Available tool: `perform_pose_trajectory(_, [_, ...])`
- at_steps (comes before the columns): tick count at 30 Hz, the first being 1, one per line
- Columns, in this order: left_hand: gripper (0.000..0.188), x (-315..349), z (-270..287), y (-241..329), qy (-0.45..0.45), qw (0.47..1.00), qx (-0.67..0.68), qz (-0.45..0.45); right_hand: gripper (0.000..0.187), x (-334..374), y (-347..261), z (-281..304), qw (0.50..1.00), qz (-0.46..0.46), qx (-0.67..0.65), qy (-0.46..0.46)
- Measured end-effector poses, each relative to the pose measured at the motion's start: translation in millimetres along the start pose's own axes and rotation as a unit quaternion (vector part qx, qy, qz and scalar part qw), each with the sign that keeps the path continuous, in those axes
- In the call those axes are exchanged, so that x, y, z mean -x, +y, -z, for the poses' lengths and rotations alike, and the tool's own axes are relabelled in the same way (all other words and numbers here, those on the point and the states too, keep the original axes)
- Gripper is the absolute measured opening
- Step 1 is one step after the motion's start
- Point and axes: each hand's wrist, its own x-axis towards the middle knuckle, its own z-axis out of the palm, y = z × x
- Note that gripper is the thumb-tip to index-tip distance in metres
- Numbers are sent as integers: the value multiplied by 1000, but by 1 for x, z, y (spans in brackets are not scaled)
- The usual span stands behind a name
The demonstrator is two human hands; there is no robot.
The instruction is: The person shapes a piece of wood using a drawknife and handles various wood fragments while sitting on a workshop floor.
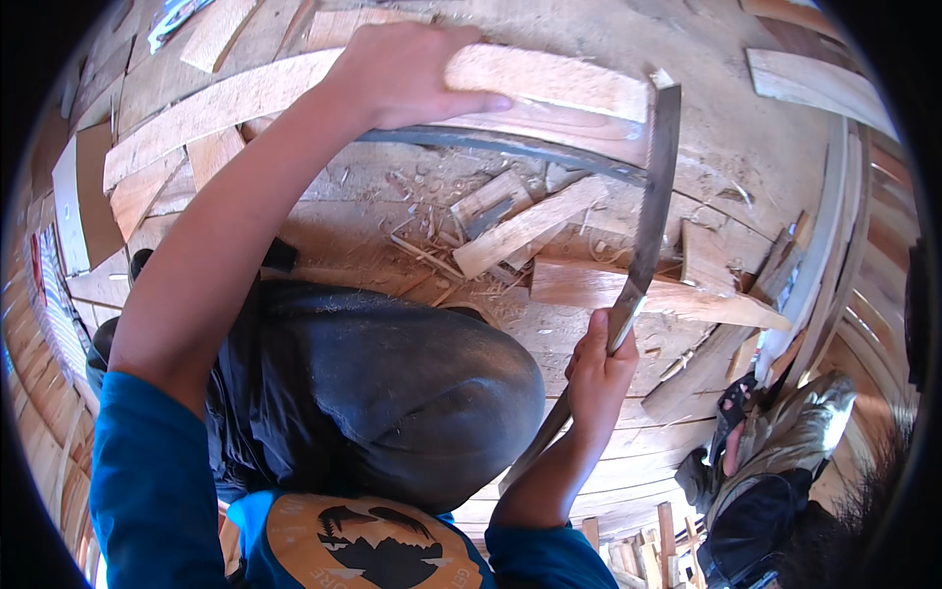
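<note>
At twelve o'clock, the left hand (397,74) presses down on one long pale plank (549,83), fingers wrapped over its edge. At four o'clock from it, the right hand (594,368) is clenched round the handle of one long curved blade (653,211), whose tip reaches the plank's right end. Two shorter boards (520,228) (667,294) lie between the hands among wood shavings (432,231). A second person (775,461) crouches at five o'clock.
</note>
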Motion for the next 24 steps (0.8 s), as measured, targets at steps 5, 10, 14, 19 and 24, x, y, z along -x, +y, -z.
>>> perform_pose_trajectory(5, [71,7,-9,-8,173,980,4,-100,21,20,13,31,999,16,-22,46])
perform_pose_trajectory(10, [65,23,30,-17,264,958,52,-102,19,56,18,62,993,79,15,85])
perform_pose_trajectory(14, [68,57,72,-17,293,938,109,-150,20,92,4,65,993,73,18,89])
perform_pose_trajectory(19, [71,130,133,-20,274,935,163,-154,21,128,-13,36,981,184,25,56])
perform_pose_trajectory(24, [71,178,166,-44,296,922,181,-174,25,156,-20,-1,990,141,-28,-1])
